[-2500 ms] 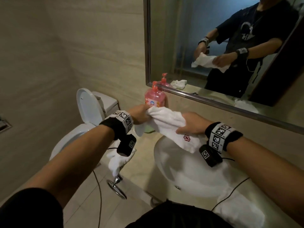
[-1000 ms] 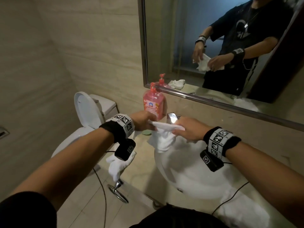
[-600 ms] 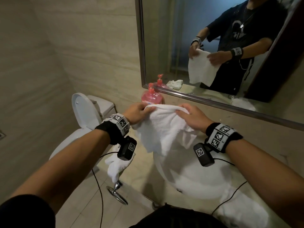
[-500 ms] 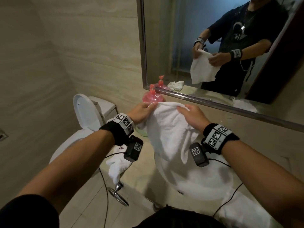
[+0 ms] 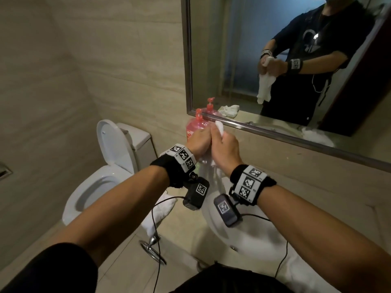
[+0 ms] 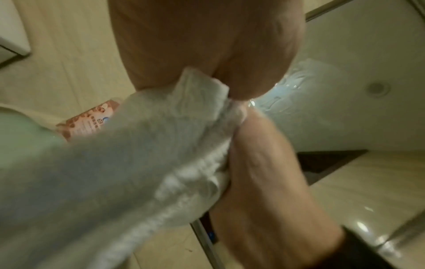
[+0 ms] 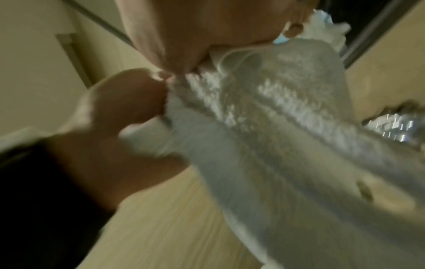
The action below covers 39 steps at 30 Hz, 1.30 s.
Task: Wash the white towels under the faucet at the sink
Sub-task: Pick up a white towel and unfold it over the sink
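Observation:
A white towel point(image 5: 219, 126) is bunched between my two hands above the back-left of the white sink point(image 5: 254, 237). My left hand point(image 5: 199, 140) and right hand point(image 5: 223, 145) are pressed side by side, each gripping the towel's gathered top. A small tip pokes out above my right fingers, and the rest hangs down between my wrists. In the left wrist view the towel point(image 6: 149, 163) runs from my left palm point(image 6: 202, 45); in the right wrist view the towel point(image 7: 276, 131) hangs from my right hand point(image 7: 207, 27). My hands hide the faucet.
A pink soap bottle point(image 5: 193, 129) stands just behind my left hand. A second white towel point(image 5: 161, 210) droops off the counter's left edge above a chrome ring point(image 5: 152, 249). Another towel point(image 5: 300, 271) lies front right. A toilet point(image 5: 99, 185) is at left, a mirror point(image 5: 243, 49) above.
The towel was held spread wide by its top edge. My hands have since come together, gathering it into a narrow hanging bunch.

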Tool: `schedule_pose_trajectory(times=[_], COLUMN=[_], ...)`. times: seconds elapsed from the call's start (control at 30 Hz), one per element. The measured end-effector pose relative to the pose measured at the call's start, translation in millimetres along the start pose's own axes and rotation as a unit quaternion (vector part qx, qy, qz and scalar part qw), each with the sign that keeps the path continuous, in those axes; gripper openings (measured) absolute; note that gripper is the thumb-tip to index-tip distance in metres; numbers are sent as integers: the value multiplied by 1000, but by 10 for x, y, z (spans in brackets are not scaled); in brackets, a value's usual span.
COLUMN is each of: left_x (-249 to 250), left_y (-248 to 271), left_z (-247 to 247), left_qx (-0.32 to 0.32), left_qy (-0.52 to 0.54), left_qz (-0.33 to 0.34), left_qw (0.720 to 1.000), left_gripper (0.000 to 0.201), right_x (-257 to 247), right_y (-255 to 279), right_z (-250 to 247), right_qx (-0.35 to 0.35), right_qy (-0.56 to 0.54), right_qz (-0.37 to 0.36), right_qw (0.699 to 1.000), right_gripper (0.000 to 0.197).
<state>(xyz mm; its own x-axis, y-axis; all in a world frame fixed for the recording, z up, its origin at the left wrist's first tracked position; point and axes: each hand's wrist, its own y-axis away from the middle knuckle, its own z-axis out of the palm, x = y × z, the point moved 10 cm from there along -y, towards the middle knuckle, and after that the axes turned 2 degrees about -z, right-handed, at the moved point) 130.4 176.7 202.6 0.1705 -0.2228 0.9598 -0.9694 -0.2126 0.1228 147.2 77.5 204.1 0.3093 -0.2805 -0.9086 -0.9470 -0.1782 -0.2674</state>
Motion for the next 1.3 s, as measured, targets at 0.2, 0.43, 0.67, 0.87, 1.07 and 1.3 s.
schedule_pose_trajectory(times=[0.2,0.43,0.67,0.87,1.07,1.3], left_x=[-2,-281,-431,-204,158,30], left_y=[141,190,159,17,20,91], left_z=[45,-110,-507,-176,164,148], left_qx=[-72,-159,-181,-67,-14,-18], left_qy=[-44,-495,-259,76,59,16], left_qz=[-13,77,13,-35,34,5], left_qw=[996,851,949,994,998,1000], left_gripper=[42,38,16,46,30,35], right_x=[147,42,528,458,99,179], right_y=[-252,-191,-128,-135,-103,34], right_z=[-249,-265,-503,-525,-334,-269], right_qx=[-18,-187,-308,-51,31,36], right_qy=[91,160,255,-10,-47,-18], right_qz=[3,-90,-57,54,71,56], right_qw=[996,965,915,997,996,998], right_gripper=[50,37,22,35,49,51])
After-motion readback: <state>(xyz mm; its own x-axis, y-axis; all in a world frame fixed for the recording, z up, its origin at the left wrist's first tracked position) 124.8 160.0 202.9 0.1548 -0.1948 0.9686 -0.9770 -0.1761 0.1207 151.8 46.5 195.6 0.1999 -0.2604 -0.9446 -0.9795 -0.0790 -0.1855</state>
